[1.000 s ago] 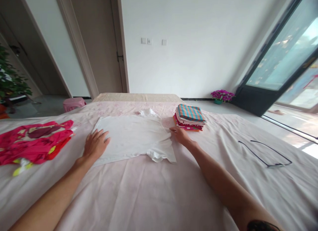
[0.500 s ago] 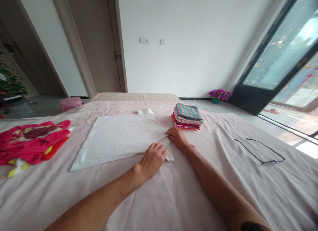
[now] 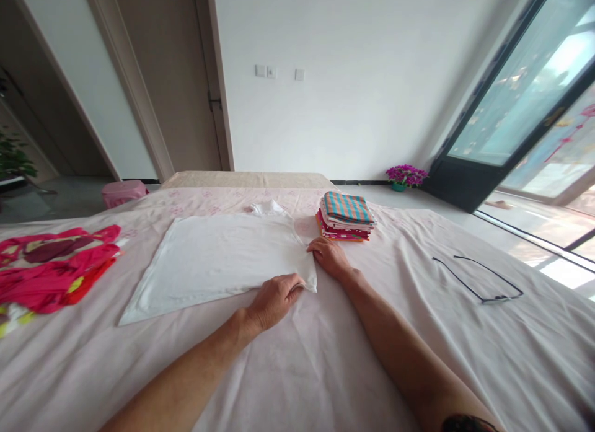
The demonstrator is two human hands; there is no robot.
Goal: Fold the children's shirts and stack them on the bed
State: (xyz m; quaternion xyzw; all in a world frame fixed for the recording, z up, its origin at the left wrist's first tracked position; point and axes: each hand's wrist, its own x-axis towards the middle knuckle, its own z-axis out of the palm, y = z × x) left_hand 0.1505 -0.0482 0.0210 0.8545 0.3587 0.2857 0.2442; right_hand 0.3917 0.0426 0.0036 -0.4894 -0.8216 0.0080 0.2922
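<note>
A white garment (image 3: 218,258) lies flat on the pink bedsheet (image 3: 325,357), partly folded into a rough rectangle. My left hand (image 3: 274,299) is closed on the garment's near right corner, fingers pinching the cloth. My right hand (image 3: 329,257) rests just right of it, fingers curled on the garment's right edge. A stack of folded clothes (image 3: 346,216) with a striped piece on top stands just beyond my right hand.
A heap of pink and red clothes (image 3: 51,268) lies at the left. A thin dark wire hanger (image 3: 478,277) lies on the sheet at the right. A pink stool (image 3: 124,192), a door and a pot of purple flowers (image 3: 403,175) stand beyond the bed.
My left hand has crossed from the garment's left side to its near right corner and pinched it. The sleeve at that corner has been tucked in. My right hand has stayed put.
</note>
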